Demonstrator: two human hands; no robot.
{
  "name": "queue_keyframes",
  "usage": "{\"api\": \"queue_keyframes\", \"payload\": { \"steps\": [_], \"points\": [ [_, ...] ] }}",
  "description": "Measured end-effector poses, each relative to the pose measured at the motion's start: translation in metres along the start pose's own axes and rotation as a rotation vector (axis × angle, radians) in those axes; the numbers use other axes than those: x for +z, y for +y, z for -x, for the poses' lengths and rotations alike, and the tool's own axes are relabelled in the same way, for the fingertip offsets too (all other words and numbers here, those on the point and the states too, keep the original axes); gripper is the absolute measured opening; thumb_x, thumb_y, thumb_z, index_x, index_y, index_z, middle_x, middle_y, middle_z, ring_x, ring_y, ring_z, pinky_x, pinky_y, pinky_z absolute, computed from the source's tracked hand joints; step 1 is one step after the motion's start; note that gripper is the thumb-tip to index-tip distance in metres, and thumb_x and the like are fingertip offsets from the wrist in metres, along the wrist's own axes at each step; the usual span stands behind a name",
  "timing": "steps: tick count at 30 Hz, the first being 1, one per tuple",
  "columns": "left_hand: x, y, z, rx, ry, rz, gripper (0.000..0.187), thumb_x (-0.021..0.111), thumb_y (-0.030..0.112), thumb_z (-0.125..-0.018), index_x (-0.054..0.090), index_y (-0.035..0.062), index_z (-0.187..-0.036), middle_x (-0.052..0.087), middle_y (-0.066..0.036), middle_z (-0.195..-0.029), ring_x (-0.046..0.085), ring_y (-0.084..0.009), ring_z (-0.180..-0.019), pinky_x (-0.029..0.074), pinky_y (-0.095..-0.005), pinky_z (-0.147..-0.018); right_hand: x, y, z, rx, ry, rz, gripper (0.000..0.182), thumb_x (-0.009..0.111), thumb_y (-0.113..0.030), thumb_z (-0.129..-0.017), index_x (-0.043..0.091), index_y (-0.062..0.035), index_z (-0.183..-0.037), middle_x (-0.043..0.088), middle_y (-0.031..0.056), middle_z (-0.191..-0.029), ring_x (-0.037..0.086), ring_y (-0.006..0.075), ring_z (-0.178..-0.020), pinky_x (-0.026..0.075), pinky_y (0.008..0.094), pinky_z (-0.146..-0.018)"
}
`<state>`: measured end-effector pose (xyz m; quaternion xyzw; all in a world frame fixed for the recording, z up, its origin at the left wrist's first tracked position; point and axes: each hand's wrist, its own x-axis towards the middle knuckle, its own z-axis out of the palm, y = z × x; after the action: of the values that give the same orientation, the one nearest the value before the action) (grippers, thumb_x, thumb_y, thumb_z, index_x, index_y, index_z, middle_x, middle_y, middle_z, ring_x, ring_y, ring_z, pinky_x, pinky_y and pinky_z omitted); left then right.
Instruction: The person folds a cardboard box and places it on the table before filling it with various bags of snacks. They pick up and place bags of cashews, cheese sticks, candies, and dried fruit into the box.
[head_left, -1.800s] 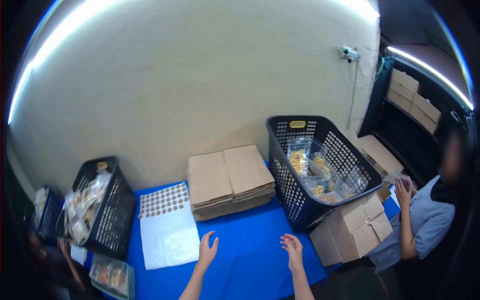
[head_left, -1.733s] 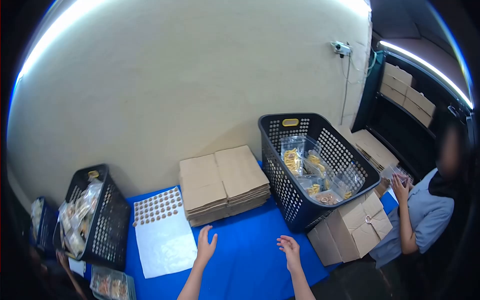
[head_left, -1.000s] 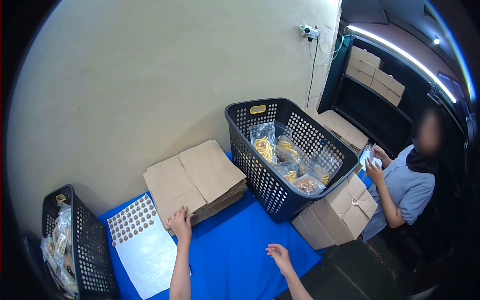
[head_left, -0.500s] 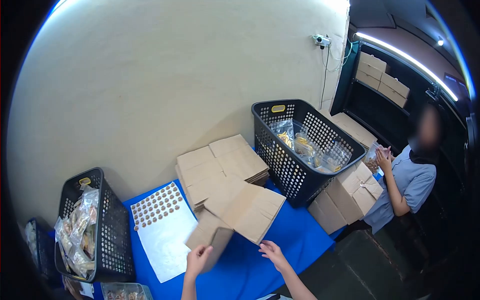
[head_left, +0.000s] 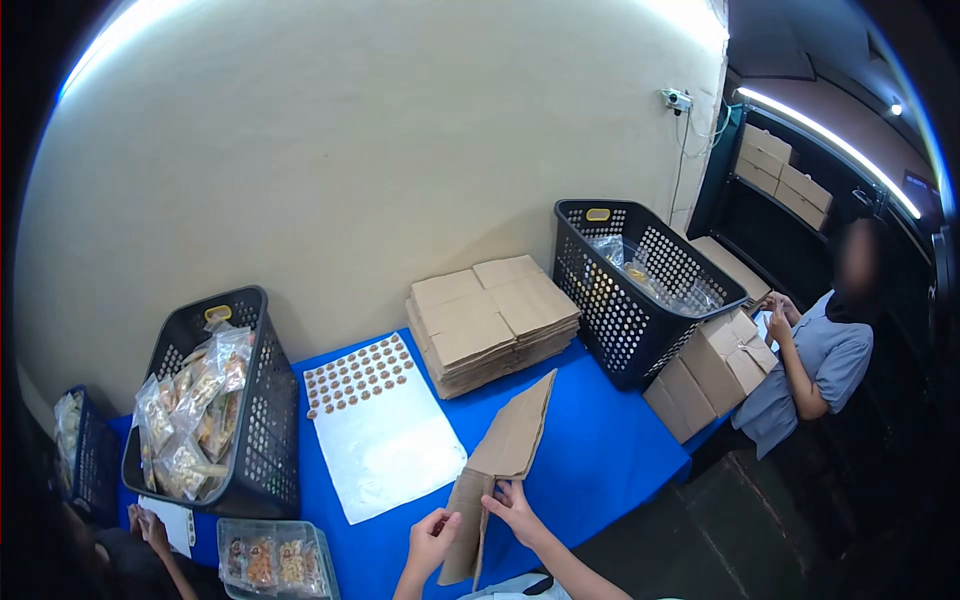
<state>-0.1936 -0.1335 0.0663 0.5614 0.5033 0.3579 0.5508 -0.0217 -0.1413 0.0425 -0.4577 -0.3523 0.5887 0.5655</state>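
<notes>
Cardboard [head_left: 512, 435], now apart from stack [head_left: 490, 315], in right hand [head_left: 517, 513]

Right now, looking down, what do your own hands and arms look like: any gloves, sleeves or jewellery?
The left hand and right hand are ungloved, with no ring, watch or bracelet that I can make out. No sleeves cover the visible forearms.

Packing workshop: bagged snacks [head_left: 190, 405], 3 baskets [head_left: 272, 440], cardboard [head_left: 512, 435].
</notes>
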Motion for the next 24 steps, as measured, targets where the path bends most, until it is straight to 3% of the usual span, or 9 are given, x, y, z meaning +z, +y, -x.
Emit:
{"api": "queue_keyframes", "payload": {
  "steps": [5,6,9,10,13,19,21,23,24],
  "points": [
    [-0.010,0.021,0.027,0.252,0.116,-0.157,0.021,0.062,0.021,-0.080,0.060,-0.0002,-0.079,0.056,-0.007,-0.063,0.051,-0.0088,-0.056,0.042,-0.0223,-0.052,0.032,-0.006,0.002,-0.059,-0.096,-0.010,0.094,0.067,-0.015,-0.074,-0.003,-0.0093,-0.135,0.026,0.0159,-0.132,0.030,0.0257,-0.122,0.028,0.0378,-0.099],
    [-0.016,0.002,0.026,0.290,0.149,-0.160,0.020,0.060,0.019,-0.082,0.060,-0.0006,-0.079,0.055,-0.003,-0.063,0.048,-0.0062,-0.055,0.039,-0.0208,-0.050,0.041,-0.011,0.004,-0.097,-0.077,-0.086,0.083,0.060,-0.008,-0.074,0.006,-0.0072,-0.137,0.036,0.0152,-0.126,0.037,0.0218,-0.117,0.033,0.0331,-0.095],
    [-0.043,-0.012,0.029,0.101,0.303,0.097,0.020,0.057,0.018,-0.085,0.060,-0.0007,-0.079,0.054,0.002,-0.065,0.045,-0.0033,-0.058,0.036,-0.0192,-0.050,0.039,-0.005,-0.007,-0.010,-0.080,-0.071,0.062,0.052,-0.004,-0.076,0.027,-0.0035,-0.133,0.048,0.0133,-0.115,0.048,0.0147,-0.103,0.039,0.0273,-0.085],
    [-0.053,-0.017,0.028,0.108,0.353,0.225,0.022,0.054,0.019,-0.087,0.060,-0.0005,-0.078,0.052,0.004,-0.066,0.042,-0.0015,-0.060,0.034,-0.0180,-0.051,0.052,-0.013,-0.006,-0.145,0.024,0.076,0.043,0.048,-0.003,-0.077,0.045,0.0009,-0.120,0.056,0.0098,-0.102,0.052,0.0092,-0.088,0.042,0.0238,-0.075],
    [-0.085,-0.025,0.032,0.050,0.417,0.352,0.027,0.051,0.022,-0.089,0.061,-0.0006,-0.077,0.055,0.002,-0.069,0.045,-0.0022,-0.063,0.036,-0.0183,-0.054,0.056,0.001,-0.013,-0.163,-0.029,0.329,0.037,0.046,-0.002,-0.079,0.046,0.0034,-0.116,0.056,0.0088,-0.101,0.053,0.0123,-0.091,0.042,0.0258,-0.080],
    [-0.113,-0.056,0.032,0.015,0.513,0.496,0.029,0.051,0.025,-0.089,0.062,-0.0012,-0.083,0.060,-0.001,-0.076,0.051,-0.0043,-0.067,0.040,-0.0191,-0.058,0.062,0.013,-0.027,-0.112,0.017,0.135,0.029,0.046,-0.001,-0.079,0.049,0.0029,-0.107,0.058,0.0089,-0.098,0.056,0.0127,-0.086,0.045,0.0264,-0.075],
    [-0.123,-0.053,0.029,0.037,0.650,0.665,0.029,0.051,0.027,-0.089,0.060,-0.0010,-0.088,0.061,-0.002,-0.080,0.054,-0.0066,-0.069,0.042,-0.0198,-0.060,0.050,0.009,-0.038,-0.097,0.088,0.091,0.027,0.045,0.001,-0.078,0.050,0.0024,-0.105,0.058,0.0095,-0.097,0.057,0.0137,-0.085,0.046,0.0266,-0.073],
    [-0.135,-0.042,0.024,0.117,0.697,0.924,0.030,0.050,0.028,-0.089,0.058,0.0004,-0.096,0.061,-0.004,-0.086,0.058,-0.0108,-0.073,0.045,-0.0217,-0.064,0.038,-0.003,-0.049,-0.205,0.167,-0.080,0.026,0.045,0.003,-0.077,0.050,0.0021,-0.103,0.058,0.0102,-0.095,0.058,0.0163,-0.083,0.048,0.0277,-0.071],
    [-0.143,-0.050,0.022,0.117,0.691,0.878,0.030,0.050,0.029,-0.089,0.058,0.0004,-0.096,0.061,-0.004,-0.087,0.058,-0.0109,-0.075,0.046,-0.0222,-0.066,0.040,-0.016,-0.050,-0.213,0.208,-0.121,0.026,0.045,0.003,-0.077,0.050,0.0025,-0.102,0.058,0.0103,-0.095,0.059,0.0172,-0.083,0.048,0.0281,-0.071]
  ]
}}
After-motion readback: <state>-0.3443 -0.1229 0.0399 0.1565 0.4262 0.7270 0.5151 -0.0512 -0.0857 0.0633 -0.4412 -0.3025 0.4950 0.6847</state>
